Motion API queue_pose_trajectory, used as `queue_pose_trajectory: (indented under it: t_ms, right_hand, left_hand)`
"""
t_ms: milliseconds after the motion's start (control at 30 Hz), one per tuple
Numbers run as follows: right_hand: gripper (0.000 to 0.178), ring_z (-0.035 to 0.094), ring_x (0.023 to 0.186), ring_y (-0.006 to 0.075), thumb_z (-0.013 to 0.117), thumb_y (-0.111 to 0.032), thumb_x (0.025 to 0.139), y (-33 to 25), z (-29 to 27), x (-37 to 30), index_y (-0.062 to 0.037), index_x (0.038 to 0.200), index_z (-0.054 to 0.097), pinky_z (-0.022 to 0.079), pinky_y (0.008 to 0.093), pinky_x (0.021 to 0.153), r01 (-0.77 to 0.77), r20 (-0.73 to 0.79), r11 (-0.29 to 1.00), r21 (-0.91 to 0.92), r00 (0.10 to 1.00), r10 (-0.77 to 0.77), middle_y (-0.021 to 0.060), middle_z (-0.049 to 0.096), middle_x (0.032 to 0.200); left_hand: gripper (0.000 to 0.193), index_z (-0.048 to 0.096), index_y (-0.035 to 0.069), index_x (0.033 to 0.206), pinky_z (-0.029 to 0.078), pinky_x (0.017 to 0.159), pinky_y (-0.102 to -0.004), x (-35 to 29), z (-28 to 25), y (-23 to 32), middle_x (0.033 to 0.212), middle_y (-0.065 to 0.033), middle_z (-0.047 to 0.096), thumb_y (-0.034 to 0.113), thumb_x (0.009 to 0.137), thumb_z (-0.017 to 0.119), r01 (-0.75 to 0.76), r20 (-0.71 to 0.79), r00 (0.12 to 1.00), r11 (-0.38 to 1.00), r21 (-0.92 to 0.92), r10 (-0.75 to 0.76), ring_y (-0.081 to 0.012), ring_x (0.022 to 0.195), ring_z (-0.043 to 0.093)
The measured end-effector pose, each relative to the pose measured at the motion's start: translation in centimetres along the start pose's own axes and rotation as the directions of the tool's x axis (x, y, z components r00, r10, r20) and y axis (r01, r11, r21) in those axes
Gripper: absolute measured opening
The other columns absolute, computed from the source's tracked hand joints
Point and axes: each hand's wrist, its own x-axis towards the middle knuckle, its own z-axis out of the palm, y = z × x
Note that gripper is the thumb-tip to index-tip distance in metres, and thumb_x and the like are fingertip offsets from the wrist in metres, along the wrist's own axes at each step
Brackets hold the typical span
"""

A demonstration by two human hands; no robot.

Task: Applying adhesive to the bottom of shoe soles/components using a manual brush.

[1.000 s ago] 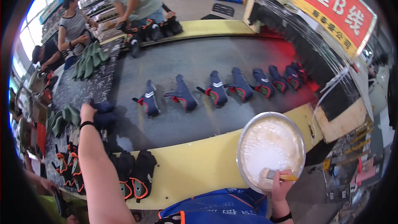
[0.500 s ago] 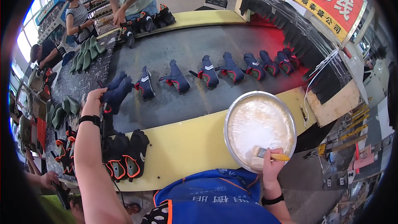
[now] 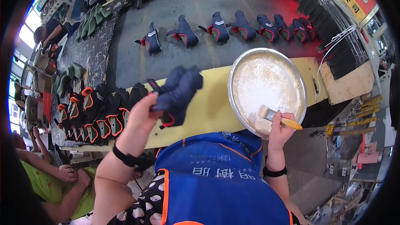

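Observation:
My left hand [image 3: 142, 114] is closed around a pair of dark navy shoe uppers [image 3: 179, 91] with red-edged openings. They hang in the air over the yellow ledge, slightly blurred and tilted, toes pointing up and away. In my right hand [image 3: 280, 131] is a flat paintbrush [image 3: 291, 123] with a yellow-orange handle. Its bristles rest at the near edge of the white paste [image 3: 266, 83] in a round metal basin [image 3: 231, 87]. That basin stands at the right part of the ledge.
Beyond the ledge, a grey conveyor belt [image 3: 137, 68] carries a row of navy uppers [image 3: 185, 35] toward a red-lit, black-fringed opening. Orange-trimmed shoe uppers [image 3: 112, 118] crowd the left. Green shoe lasts [image 3: 89, 23] lie on the side table. A co-worker's hands [image 3: 71, 174] are at lower left.
My left hand has brought the pair of uppers from above the belt's left end rightward and closer to my body. The brush stays at the basin. The view has tilted downward.

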Motion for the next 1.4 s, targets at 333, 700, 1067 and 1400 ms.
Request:
queue_pose_trajectory:
  t_ms: [333,700,1067,1400]
  right_hand:
    - [0.018,0.052,0.070,0.0116,0.068,-0.004,0.090,-0.9,0.3,0.1,-0.0032,0.081,0.053,0.045,0.0280,0.066,0.022,-0.030,0.996,-0.088,0.999,-0.024,0.0033,0.053,0.075]
    - [0.018,0.048,0.053,0.0036,0.072,-0.008,0.089,-1.9,0.9,0.6,-0.0028,0.080,0.057,0.038,0.0224,0.049,0.011,-0.025,0.999,-0.047,1.000,-0.013,-0.0021,0.054,0.060]
    - [0.018,0.049,0.054,0.0039,0.071,-0.007,0.090,-2.0,1.0,0.6,-0.0031,0.081,0.057,0.037,0.0229,0.049,-0.003,-0.003,0.998,-0.056,1.000,0.003,-0.0007,0.056,0.062]
    - [0.018,0.048,0.055,0.0034,0.070,-0.008,0.091,-2.0,0.9,0.7,-0.0029,0.080,0.056,0.036,0.0231,0.050,-0.028,0.027,0.999,-0.036,0.999,0.029,-0.0016,0.053,0.061]
  left_hand:
    - [0.012,0.055,0.006,0.091,0.048,0.066,-0.0290,-4.9,-6.7,-5.3,0.078,-0.0025,0.057,0.014,0.100,0.055,-0.397,0.274,0.911,0.835,0.381,0.308,-0.0128,0.072,0.058]
    - [0.023,0.057,0.005,0.085,0.034,0.048,-0.0262,1.3,-9.6,-6.8,0.066,0.0024,0.053,0.018,0.103,0.051,-0.325,0.173,0.922,0.448,0.833,0.347,-0.0084,0.056,0.048]
    - [0.021,0.056,0.004,0.090,0.034,0.054,-0.0275,2.4,-7.3,-5.5,0.074,0.0003,0.053,0.019,0.103,0.049,-0.346,0.212,0.909,0.366,0.864,0.357,-0.0106,0.063,0.048]
    - [0.019,0.055,0.004,0.095,0.034,0.060,-0.0286,2.6,-7.7,-5.0,0.080,-0.0017,0.053,0.019,0.104,0.048,-0.347,0.225,0.904,0.319,0.882,0.363,-0.0127,0.070,0.048]
